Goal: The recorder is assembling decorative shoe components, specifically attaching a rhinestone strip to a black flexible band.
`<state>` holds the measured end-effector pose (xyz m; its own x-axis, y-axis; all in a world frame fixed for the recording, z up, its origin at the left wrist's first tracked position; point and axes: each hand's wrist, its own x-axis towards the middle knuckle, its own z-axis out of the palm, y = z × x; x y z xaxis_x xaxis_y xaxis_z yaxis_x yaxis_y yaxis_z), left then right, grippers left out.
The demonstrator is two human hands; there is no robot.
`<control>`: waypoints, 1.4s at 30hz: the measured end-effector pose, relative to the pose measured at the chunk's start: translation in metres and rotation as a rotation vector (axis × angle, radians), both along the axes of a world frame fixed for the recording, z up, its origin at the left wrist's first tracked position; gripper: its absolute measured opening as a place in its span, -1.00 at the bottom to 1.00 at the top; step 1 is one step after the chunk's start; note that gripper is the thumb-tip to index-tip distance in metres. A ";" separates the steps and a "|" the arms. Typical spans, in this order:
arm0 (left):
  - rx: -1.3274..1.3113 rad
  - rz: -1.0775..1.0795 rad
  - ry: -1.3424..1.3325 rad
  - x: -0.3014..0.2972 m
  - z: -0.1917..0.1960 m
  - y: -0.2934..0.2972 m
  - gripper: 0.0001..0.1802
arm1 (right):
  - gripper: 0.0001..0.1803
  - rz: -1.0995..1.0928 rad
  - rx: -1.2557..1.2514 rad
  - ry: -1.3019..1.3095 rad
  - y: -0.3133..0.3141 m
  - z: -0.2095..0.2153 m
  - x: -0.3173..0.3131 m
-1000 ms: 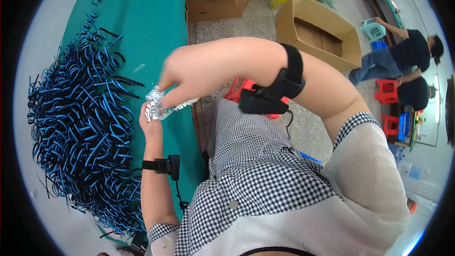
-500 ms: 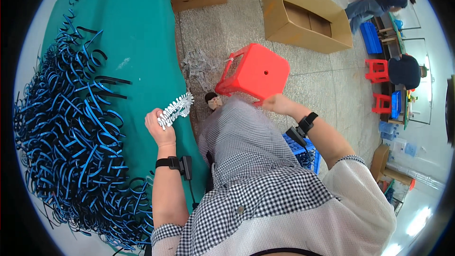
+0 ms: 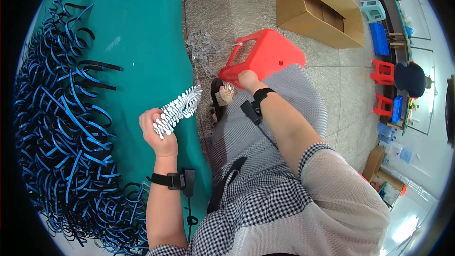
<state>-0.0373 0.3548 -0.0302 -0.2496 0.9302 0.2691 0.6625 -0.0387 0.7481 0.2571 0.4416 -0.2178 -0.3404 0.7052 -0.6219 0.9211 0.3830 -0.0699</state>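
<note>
My left hand (image 3: 159,132) is closed around a bundle of white plastic pieces (image 3: 177,109), thin stems lined with small rounded tips. The bundle sticks out over the edge of the green-covered table (image 3: 137,28). To the right, my right hand (image 3: 247,79) is closed on the near left edge of a red plastic stool (image 3: 270,52); its fingertips are mostly hidden. My patterned skirt covers part of the stool's near side. On the table's left lies a large heap of curly black and blue strips (image 3: 71,147), apart from my left hand.
Clear plastic pieces (image 3: 204,50) lie on the floor between table and stool. An open cardboard box (image 3: 303,14) stands beyond the stool. At the far right are red stools (image 3: 381,72), blue bins (image 3: 379,39) and a seated person (image 3: 410,79).
My right hand has moved left along the stool, its arm now crossing my lap. The stool has shifted slightly right and away. My left hand still holds the white bundle.
</note>
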 end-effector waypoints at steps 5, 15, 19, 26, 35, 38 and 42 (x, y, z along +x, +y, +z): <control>-0.008 0.025 -0.026 0.006 0.006 0.002 -0.76 | -0.61 -0.603 -0.234 0.263 -0.030 -0.067 -0.018; -0.062 -0.019 0.063 0.002 0.004 0.001 -0.77 | -0.64 -2.310 -1.026 1.501 -0.014 -0.010 -0.050; -0.071 -0.043 0.063 0.001 0.002 0.001 -0.78 | -0.73 -1.754 -0.939 0.811 -0.017 -0.020 -0.021; -0.057 -0.020 0.104 0.001 0.002 -0.001 -0.77 | -0.69 -0.699 -0.842 0.226 -0.020 -0.002 -0.015; -0.059 -0.067 0.128 0.004 0.003 0.004 -0.78 | -0.73 -0.586 -0.564 0.181 -0.045 -0.069 -0.014; -0.074 -0.028 0.117 0.004 0.004 0.003 -0.78 | -0.76 -0.291 -0.282 0.221 -0.042 -0.072 -0.021; -0.067 -0.025 0.123 0.005 0.004 0.003 -0.79 | -0.78 -0.482 -0.161 0.255 -0.037 -0.079 -0.028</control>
<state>-0.0326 0.3577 -0.0259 -0.1952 0.9526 0.2334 0.7486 -0.0090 0.6630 0.2292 0.4043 -0.2969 -0.1571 0.7209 -0.6750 0.9353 -0.1108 -0.3360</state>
